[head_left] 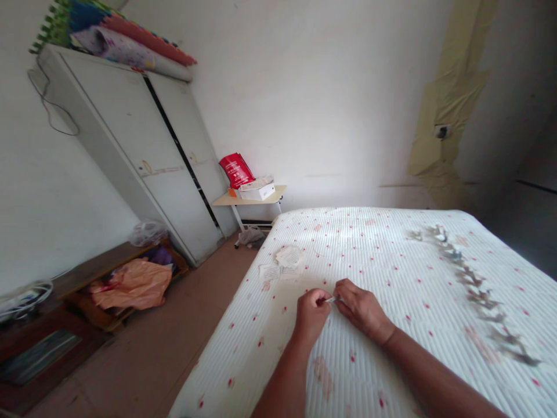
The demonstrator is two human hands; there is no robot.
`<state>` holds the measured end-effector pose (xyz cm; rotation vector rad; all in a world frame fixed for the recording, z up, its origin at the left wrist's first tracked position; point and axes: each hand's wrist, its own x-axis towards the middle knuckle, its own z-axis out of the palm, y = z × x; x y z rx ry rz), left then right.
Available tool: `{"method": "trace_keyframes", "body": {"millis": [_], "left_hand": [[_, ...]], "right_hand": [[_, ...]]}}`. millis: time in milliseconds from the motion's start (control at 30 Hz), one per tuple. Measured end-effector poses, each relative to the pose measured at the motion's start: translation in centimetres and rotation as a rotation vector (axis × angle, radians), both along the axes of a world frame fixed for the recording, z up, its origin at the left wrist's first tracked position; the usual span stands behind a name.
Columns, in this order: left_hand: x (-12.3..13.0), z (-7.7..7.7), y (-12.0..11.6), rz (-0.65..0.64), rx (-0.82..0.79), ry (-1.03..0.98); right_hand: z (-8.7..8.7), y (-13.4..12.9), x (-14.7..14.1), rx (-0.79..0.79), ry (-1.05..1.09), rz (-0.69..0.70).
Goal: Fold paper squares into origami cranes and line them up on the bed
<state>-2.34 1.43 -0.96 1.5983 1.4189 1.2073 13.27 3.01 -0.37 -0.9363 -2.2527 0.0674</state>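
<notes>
Over the middle of the bed, my left hand (312,312) is closed, its thumb and forefinger pinching one end of a small whitish piece of folded paper (331,299). The other end sits in the fingers of my right hand (362,307), which is also closed. Most of the paper is hidden by the fingers. Beyond my left hand, several printed sheets of paper (289,256) lie flat on the bed. On the right side, a row of small folded paper figures (472,277) runs from the far part towards me; they look blurred.
A white ribbed bedspread (374,249) with red dots covers the bed. Past its far left corner stands a small table (221,201) bearing a red bag (236,170) and a white box (257,192). A grey wardrobe (117,128) and a low wooden cabinet (39,337) are at left.
</notes>
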Motion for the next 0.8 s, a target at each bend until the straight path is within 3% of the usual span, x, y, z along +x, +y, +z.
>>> {"method": "trace_keyframes", "body": {"millis": [400, 800], "left_hand": [[0.2, 1.0, -0.2, -0.030, -0.122, -0.274], [0.2, 1.3, -0.3, -0.028, -0.184, -0.347]], "right_hand": [[0.5, -0.4, 0.1, 0.012, -0.019, -0.022], [0.9, -0.4, -0.4, -0.012, 0.023, 0.035]]}}
